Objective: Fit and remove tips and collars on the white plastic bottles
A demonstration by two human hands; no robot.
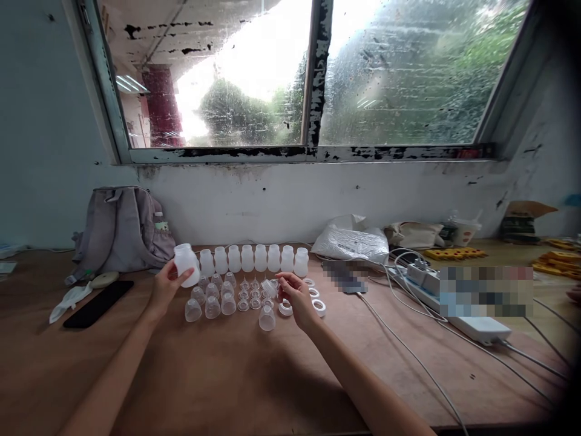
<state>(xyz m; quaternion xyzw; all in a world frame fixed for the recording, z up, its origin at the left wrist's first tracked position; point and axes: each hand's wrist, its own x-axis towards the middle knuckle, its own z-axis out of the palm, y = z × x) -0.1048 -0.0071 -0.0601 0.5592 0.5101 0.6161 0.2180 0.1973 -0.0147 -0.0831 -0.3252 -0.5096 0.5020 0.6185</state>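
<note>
My left hand (166,287) is closed around a white, frosted baby bottle (186,266), lifted and slightly tilted at the left end of a row of similar bottles (247,258). With pinched fingers, my right hand (296,297) holds a small translucent bottle part (269,288); its exact kind is unclear. Several clear domed caps (212,307) stand in rows in front of the bottles. Right of them are clear silicone nipples (243,295) in columns. One more domed cap (267,319) stands nearer me. White collar rings (318,308) lie beside and partly behind my right hand.
On the left are a grey backpack (122,227) and a black phone-like slab (98,304). A silvery plastic bag (351,239) lies behind a cabled phone (354,286). A white power strip (481,329) with several cables occupies the right, near yellow parts (456,253).
</note>
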